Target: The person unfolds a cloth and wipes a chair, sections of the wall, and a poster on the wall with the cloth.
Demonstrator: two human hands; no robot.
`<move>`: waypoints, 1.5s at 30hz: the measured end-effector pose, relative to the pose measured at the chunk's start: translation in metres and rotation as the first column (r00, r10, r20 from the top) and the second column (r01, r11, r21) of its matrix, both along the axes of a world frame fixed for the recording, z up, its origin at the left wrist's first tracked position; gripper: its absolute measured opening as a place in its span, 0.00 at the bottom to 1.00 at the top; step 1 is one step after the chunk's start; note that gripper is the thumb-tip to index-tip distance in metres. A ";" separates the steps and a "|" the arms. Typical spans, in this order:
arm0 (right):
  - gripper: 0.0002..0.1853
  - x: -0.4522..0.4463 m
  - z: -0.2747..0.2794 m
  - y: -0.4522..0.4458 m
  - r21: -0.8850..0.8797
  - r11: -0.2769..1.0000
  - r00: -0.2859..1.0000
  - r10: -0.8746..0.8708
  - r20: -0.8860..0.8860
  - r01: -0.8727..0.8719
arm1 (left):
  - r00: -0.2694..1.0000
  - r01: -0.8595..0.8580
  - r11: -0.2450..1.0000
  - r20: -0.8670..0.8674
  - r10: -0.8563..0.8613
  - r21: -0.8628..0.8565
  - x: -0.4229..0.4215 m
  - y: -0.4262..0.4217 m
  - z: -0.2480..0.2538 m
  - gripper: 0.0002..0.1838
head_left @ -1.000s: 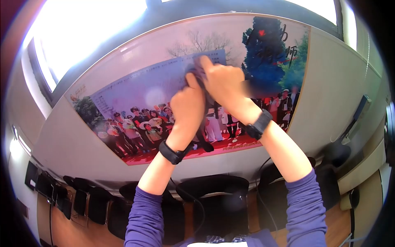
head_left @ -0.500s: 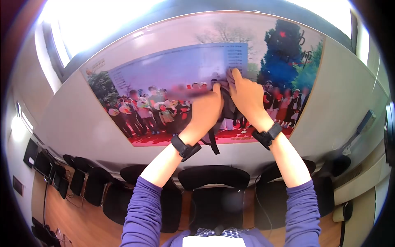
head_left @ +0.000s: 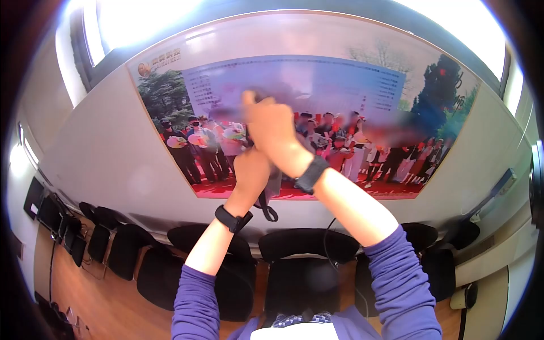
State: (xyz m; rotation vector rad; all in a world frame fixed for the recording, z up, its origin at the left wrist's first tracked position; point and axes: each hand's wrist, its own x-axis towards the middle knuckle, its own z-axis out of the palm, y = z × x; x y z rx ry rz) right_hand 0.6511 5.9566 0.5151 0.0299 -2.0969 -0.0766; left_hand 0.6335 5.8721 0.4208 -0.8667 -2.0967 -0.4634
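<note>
In the head view my right hand (head_left: 273, 129) is closed on a dark fabric bundle, with its thumb and knuckles at the upper end. Just below and to the left, my left hand (head_left: 251, 171) is closed around the lower part of the same bundle. A strip of the grey dark cloth bundle (head_left: 274, 185) shows beneath the hands, and a black strap loop (head_left: 268, 212) hangs from it. Most of the bundle is hidden by my fingers, so its exact kind is unclear. Black bands circle both wrists.
Behind my hands is a large group-photo poster (head_left: 391, 107) on a pale surface (head_left: 107, 141). Several black chairs (head_left: 303, 283) stand in a row below it. A thin cable (head_left: 327, 241) runs by the chairs. Bright windows (head_left: 147, 28) are at the top.
Both hands have moved left across the view with the bundle. My right hand has come over above my left, where they were side by side. The view has shifted, too.
</note>
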 end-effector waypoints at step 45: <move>0.06 0.082 0.022 0.084 -0.095 0.995 0.998 -0.002 0.067 0.008 | 0.974 0.166 0.965 -0.189 -0.127 0.204 0.036 0.040 0.100 0.09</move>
